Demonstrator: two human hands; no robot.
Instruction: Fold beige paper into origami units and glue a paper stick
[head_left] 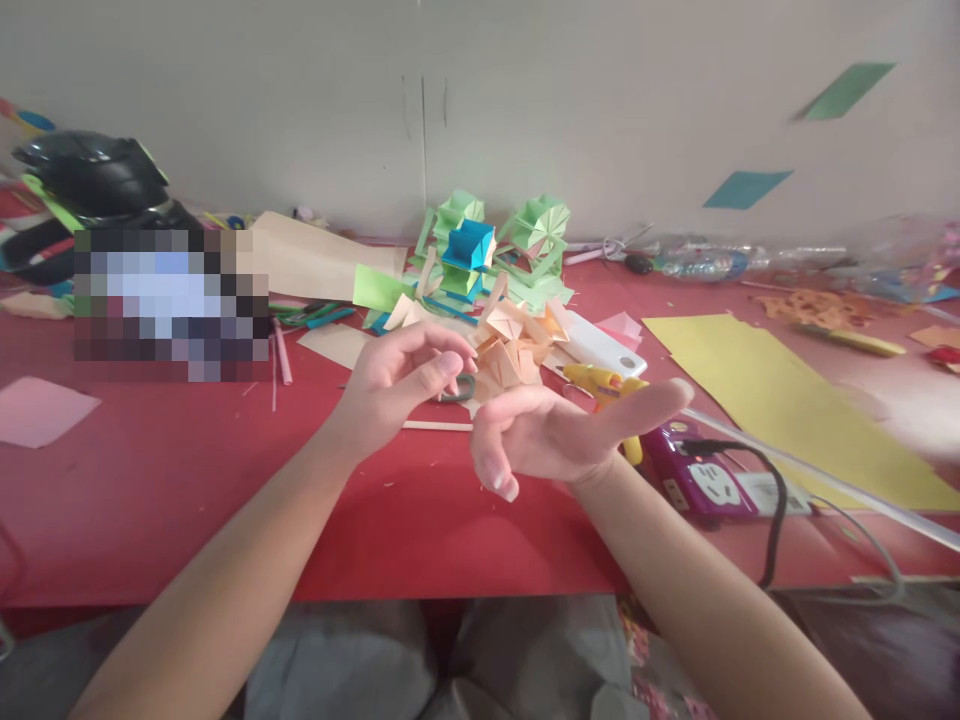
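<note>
My left hand [401,385] hovers over the red table with its fingers loosely bent and thumb apart; nothing shows in it. Beside it, to the right, my right hand [555,435] is turned palm up, thumb stretched out and fingers half curled, with no object in it. Just behind both hands lies a pile of folded peach paper pieces [514,345]. A dark green loop, like a scissors handle [457,388], shows between the hands. A yellow glue gun [600,382] lies partly hidden behind my right hand.
Green folded-paper shapes [541,225] and a blue one [470,245] stand by the wall. A purple power strip [701,475] with a plugged cord sits right, near yellow paper [795,400]. A black bag [90,175] and pink paper [45,410] lie left. Plastic bottles [705,262] lie back right.
</note>
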